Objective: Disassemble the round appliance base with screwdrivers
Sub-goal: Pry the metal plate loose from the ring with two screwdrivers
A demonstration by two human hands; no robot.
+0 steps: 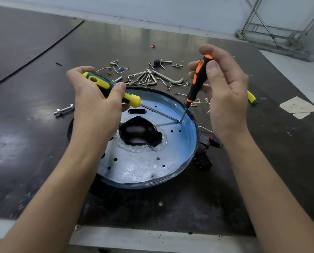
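Observation:
The round appliance base (pixel 143 167) lies on the dark table, a shallow metal dish with small holes and a ragged black opening (pixel 139 133) at its middle. My left hand (pixel 94 106) grips a yellow-green screwdriver (pixel 112 88), its shaft slanting down to the right. My right hand (pixel 223 92) pinches a black-orange screwdriver (pixel 198 79) held nearly upright. Both tips meet at one spot (pixel 180 121) on the dish's right inner side.
Behind the dish lie hex keys (pixel 147 78), screws, clips and brass terminals. A bolt with nut (pixel 63 110) sits at the left. A second yellow handle (pixel 252 97) pokes out behind my right hand. Black parts with red wires (pixel 205 157) lie right of the dish. Tape scraps (pixel 297 106) far right.

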